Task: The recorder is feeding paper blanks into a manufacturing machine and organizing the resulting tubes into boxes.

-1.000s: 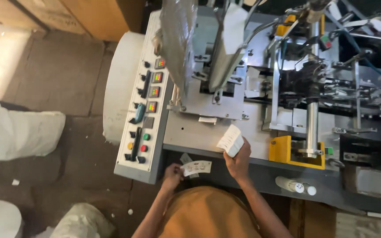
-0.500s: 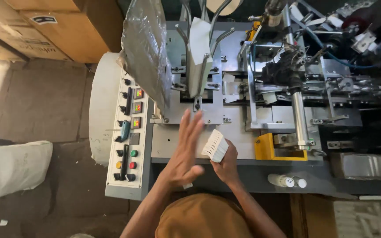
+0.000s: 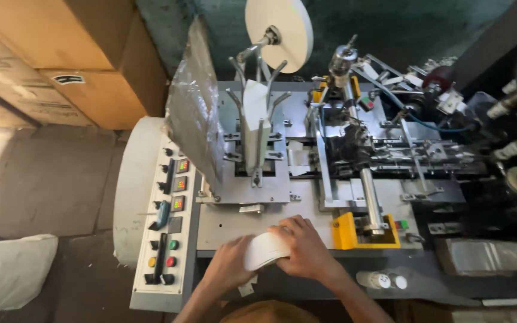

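1. Our left hand [image 3: 230, 263] and right hand [image 3: 306, 251] both grasp a stack of white paper blanks [image 3: 265, 250], fingers curled round it.
2. Stack sits low over the machine surface [image 3: 228, 224], below the upright feeder [image 3: 257, 128].
3. Feeder partly filled; stack not yet loaded.

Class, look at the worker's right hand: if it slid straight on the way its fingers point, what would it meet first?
The right hand points leftward across the white paper stack it grips. Going on, it would probably meet the left hand first, then the control panel; depth is unclear.
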